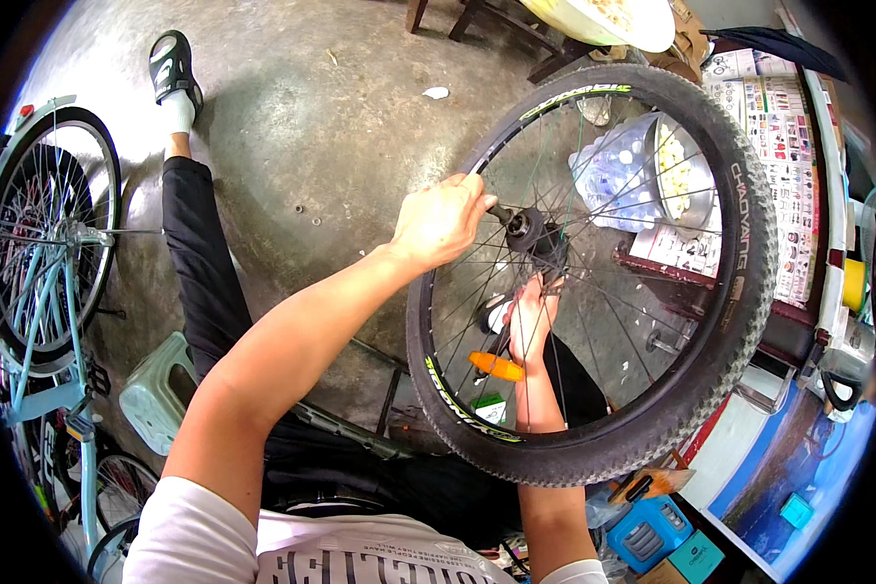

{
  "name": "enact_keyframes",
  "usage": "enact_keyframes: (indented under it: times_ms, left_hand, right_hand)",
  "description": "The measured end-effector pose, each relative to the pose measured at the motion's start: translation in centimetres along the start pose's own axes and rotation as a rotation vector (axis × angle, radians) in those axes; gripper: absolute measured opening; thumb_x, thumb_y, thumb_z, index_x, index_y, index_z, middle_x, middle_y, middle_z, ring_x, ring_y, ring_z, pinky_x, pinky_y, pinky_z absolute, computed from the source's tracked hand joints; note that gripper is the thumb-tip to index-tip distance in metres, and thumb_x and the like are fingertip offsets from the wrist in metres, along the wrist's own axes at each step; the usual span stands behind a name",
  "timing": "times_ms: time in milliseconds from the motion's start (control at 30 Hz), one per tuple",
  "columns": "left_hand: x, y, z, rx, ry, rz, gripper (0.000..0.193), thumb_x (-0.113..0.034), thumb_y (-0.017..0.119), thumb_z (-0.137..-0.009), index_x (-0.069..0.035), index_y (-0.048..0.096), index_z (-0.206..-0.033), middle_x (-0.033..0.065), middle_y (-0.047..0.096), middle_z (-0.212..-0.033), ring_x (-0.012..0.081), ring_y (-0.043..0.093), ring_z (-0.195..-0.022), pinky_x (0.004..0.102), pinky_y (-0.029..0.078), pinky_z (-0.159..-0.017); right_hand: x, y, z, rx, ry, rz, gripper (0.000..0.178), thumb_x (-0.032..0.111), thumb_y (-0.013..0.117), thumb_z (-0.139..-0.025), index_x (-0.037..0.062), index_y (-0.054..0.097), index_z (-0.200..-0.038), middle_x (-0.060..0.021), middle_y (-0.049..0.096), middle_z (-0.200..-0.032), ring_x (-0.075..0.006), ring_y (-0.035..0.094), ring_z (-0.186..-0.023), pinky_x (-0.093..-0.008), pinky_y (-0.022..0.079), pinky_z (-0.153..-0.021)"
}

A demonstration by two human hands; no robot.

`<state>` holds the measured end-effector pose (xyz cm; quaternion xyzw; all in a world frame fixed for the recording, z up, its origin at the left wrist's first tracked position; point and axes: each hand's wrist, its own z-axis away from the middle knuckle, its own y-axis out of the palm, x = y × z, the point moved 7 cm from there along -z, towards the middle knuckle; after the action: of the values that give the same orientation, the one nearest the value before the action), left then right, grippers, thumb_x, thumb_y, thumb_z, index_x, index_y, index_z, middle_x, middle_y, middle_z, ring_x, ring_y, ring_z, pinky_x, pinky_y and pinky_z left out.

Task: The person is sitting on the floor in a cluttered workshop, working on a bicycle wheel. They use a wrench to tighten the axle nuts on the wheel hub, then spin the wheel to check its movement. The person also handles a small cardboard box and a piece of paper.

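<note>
A bicycle wheel (740, 331) with a black knobby tyre and an orange spoke reflector (496, 366) is held up, tilted, before my body. My left hand (440, 224) is closed round a dark shaft (499, 211) that sticks out of the near side of the black hub (528, 232). Whether this is the axle end or a tool, I cannot tell. Seen through the spokes, my right hand (533, 316) is on the wheel's far side, its fingers closed at the hub's other end. What exactly they grip there is partly hidden.
Left, a light-blue bicycle (54, 399) stands near a pale green plastic stool (158, 389). A steel bowl (686, 175) and bagged clear bottles (613, 170) lie beyond the wheel. A blue-topped workbench (779, 496) is at right. Small rings (315, 221) lie on the concrete floor.
</note>
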<state>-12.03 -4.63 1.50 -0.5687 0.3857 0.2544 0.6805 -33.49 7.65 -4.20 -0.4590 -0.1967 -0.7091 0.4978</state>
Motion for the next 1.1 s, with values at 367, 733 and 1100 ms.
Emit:
enact_keyframes:
  times_ms: [367,733,1100]
  left_hand:
    - [0.0,-0.7,0.0,-0.1,0.053,0.087,0.038,-0.041,0.05,-0.1,-0.005,0.056,-0.09,0.0177,0.065,-0.086,0.0417,0.063,-0.084,0.0495,0.05,-0.07]
    - [0.5,-0.6,0.1,-0.058,0.037,0.124,0.041,-0.045,0.051,-0.099,-0.005,0.057,-0.093,0.0165,0.065,-0.087,0.041,0.063,-0.086,0.0484,0.05,-0.072]
    - [0.4,-0.6,-0.1,-0.038,0.009,0.095,0.036,-0.04,0.051,-0.1,-0.005,0.057,-0.09,0.0171,0.064,-0.085,0.0409,0.063,-0.084,0.0489,0.049,-0.071]
  right_hand:
    - [0.3,0.3,0.3,-0.02,0.042,0.04,0.007,0.015,0.042,-0.1,0.0134,0.043,-0.094,0.0013,0.039,-0.061,-0.0105,0.038,-0.037,-0.0279,0.034,-0.033]
    - [0.3,0.3,0.3,-0.003,0.01,-0.016,0.013,0.018,0.043,-0.099,0.0126,0.043,-0.088,0.0005,0.04,-0.059,-0.0111,0.039,-0.038,-0.0281,0.034,-0.033]
    - [0.0,0.2,0.1,-0.054,0.004,0.007,0.026,0.023,0.047,-0.102,0.0153,0.042,-0.078,0.0034,0.037,-0.052,-0.0107,0.038,-0.035,-0.0289,0.032,-0.032]
